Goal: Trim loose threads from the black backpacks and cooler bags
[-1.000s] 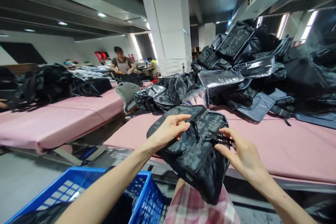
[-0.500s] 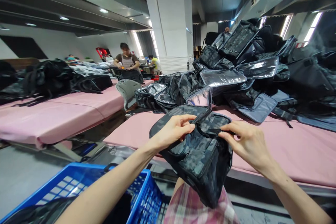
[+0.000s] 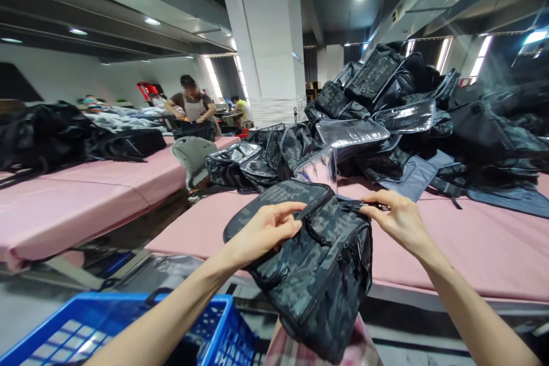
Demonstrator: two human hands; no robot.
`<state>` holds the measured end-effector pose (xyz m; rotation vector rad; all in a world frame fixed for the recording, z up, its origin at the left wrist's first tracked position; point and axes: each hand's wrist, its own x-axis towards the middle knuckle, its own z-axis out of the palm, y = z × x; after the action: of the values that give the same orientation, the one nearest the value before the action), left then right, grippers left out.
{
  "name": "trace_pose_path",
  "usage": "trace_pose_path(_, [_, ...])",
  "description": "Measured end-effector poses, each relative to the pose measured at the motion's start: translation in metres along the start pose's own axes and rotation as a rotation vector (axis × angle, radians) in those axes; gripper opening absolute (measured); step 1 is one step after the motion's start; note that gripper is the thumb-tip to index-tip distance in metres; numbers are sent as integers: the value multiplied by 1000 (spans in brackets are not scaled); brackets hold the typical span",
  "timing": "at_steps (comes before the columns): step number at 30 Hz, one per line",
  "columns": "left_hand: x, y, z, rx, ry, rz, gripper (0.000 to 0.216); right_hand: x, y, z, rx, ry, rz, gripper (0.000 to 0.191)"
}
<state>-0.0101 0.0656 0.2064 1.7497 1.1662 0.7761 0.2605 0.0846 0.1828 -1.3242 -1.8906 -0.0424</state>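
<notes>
A dark camouflage bag (image 3: 317, 274) with zippers rests between the table's front edge and my lap, tilted toward me. My left hand (image 3: 274, 227) is closed on the bag's upper edge, left of the middle, with thumb and fingers pinched together. At the bag's top right corner, my right hand (image 3: 392, 211) pinches a dark strip of the bag between thumb and forefinger and pulls it outward. I cannot make out whether that strip is a strap or an edge of fabric.
The pink-covered table (image 3: 450, 240) bears a tall heap of camouflage bags (image 3: 369, 86) with silvery linings. A blue plastic basket (image 3: 223, 320) stands at lower left. Beyond a grey chair (image 3: 191, 157), a co-worker (image 3: 193, 103) handles a dark bag. Another pink table (image 3: 107, 183) holds black bags.
My right hand has drawn the dark strip taut at the bag's corner. The bag's front has turned more into view, showing more zippers. The whole view has shifted slightly right.
</notes>
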Motion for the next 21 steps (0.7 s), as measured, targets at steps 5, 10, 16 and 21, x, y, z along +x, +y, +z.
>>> trace_pose_path(5, [2, -3, 5, 6, -36, 19, 52, -1, -11, 3, -2, -61, -82, 10])
trace_pose_path(10, [3, -1, 8, 17, -29, 15, 53, 2, -1, -2, 218, -110, 19, 13])
trace_pose_path(16, [2, -4, 5, 64, -9, 30, 53, -14, 28, -15, 364, -72, 258, 20])
trace_pose_path(21, [2, 1, 8, 90, 5, 25, 54, -33, 24, -12, 404, -131, 267, 21])
